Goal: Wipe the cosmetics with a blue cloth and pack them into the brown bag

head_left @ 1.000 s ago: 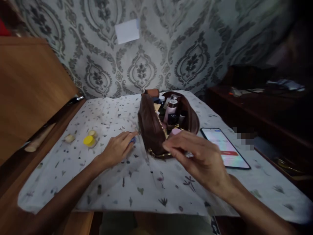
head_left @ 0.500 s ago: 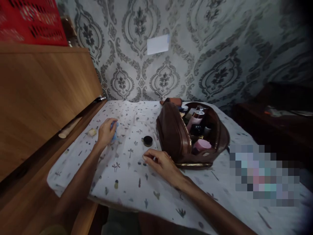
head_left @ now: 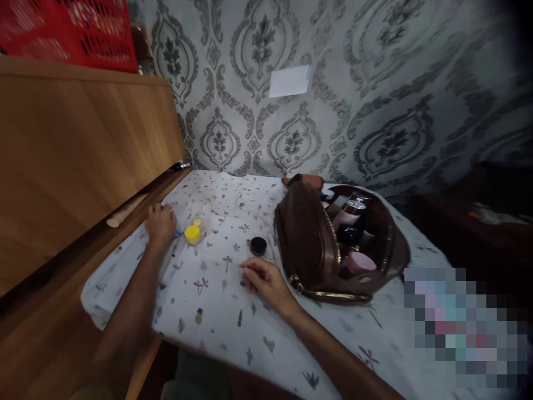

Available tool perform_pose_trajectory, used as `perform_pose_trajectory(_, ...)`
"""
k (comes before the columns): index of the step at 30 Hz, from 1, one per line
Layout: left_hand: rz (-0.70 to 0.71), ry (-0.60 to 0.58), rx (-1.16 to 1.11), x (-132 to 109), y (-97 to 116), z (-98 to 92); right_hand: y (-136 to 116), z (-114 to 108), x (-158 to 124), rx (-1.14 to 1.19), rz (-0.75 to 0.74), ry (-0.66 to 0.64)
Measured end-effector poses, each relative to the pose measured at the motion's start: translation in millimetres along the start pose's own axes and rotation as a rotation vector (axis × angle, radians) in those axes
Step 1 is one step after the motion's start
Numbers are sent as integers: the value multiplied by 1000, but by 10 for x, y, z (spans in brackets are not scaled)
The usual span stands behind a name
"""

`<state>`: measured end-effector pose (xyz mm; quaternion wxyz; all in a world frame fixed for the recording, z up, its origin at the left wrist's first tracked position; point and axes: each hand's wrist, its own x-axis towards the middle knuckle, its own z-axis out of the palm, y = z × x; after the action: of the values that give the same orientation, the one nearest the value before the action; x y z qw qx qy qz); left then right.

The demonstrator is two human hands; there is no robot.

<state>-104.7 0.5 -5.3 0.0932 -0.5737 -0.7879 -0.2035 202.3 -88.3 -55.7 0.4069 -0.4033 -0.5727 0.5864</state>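
My left hand (head_left: 161,225) is at the left side of the patterned cloth, fingers bent down and closed; whatever lies under them is hidden. A bit of something blue (head_left: 178,233) shows beside it. Just right of that is a small jar with a yellow lid (head_left: 192,234), with a small cream-coloured piece (head_left: 197,221) behind it. My right hand (head_left: 266,282) rests on the cloth, fingers loosely curled and slightly apart, with nothing seen in them. Directly beyond its fingers sits a small round black-lidded jar (head_left: 259,245).
An unzipped brown bag (head_left: 303,233) stands at the right, holding bottles and a pink-lidded jar (head_left: 361,263). A wooden cabinet (head_left: 83,144) borders the left, with a red basket (head_left: 100,33) on top. A pixelated patch covers the lower right.
My left hand has moved left from the blue thing, and the yellow-lidded jar now shows. My right hand stays near the black-lidded jar. The view has shifted slightly left.
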Motion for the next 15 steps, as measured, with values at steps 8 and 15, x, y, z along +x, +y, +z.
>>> perform_pose_trajectory(8,-13,-141,96,-14,-95,56,1,-10,-16,2,20,-8)
perform_pose_trajectory(15,60,-162,80,63,-70,160,-10,-11,-24,-17,19,-1)
